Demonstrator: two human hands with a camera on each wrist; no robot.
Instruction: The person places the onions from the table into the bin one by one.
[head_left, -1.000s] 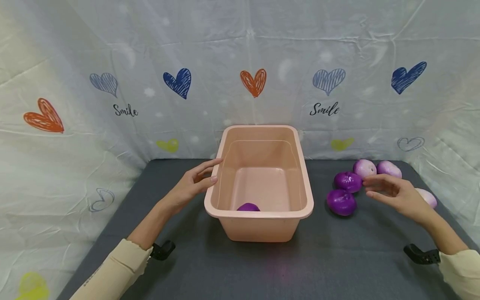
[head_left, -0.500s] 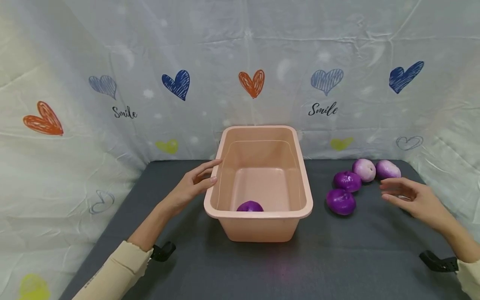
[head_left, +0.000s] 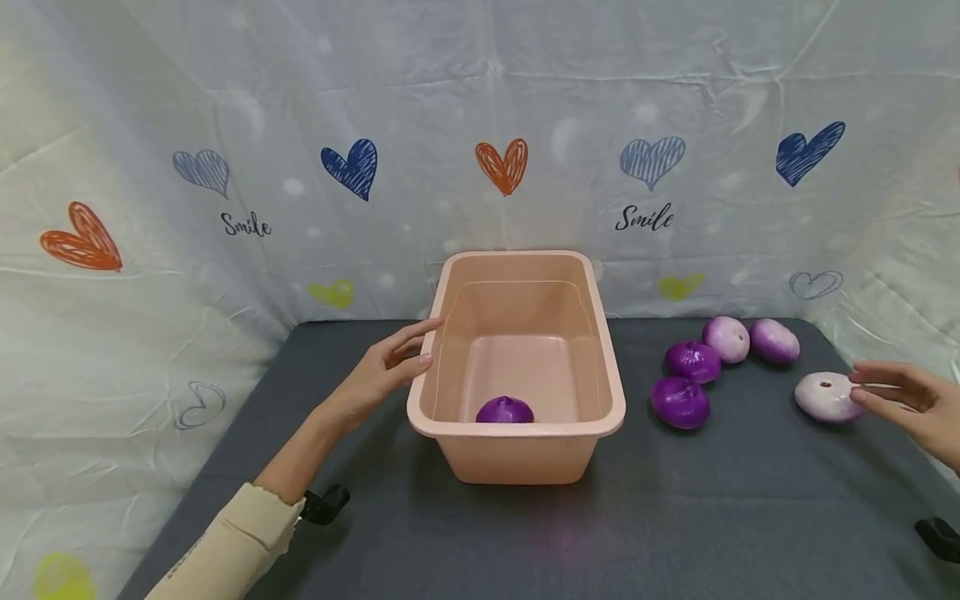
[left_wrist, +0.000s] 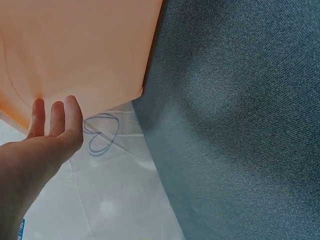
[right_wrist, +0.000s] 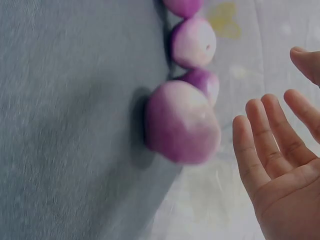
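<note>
A pale pink plastic basin [head_left: 516, 428] stands mid-table in the head view. Inside it, near the front wall, lies one purple onion [head_left: 506, 410]. My left hand [head_left: 382, 371] rests its relaxed fingers on the basin's left rim; the left wrist view shows these fingers [left_wrist: 73, 112] against the basin wall. At the right, my right hand [head_left: 911, 404] is beside a whitish onion [head_left: 827, 397], its fingers loosely extended and holding nothing. In the right wrist view the palm faces this onion [right_wrist: 182, 122], with a gap between.
Two dark purple onions [head_left: 681, 403] lie right of the basin. Behind them are two paler purple-and-white onions [head_left: 726, 339]. Dark grey cloth [head_left: 562, 542] covers the table. A white curtain [head_left: 570, 100] printed with hearts hangs behind and at both sides.
My right hand has moved right, away from the onion group, uncovering the whitish onion. The onion in the basin shows more above the front rim. My left hand stays on the rim.
</note>
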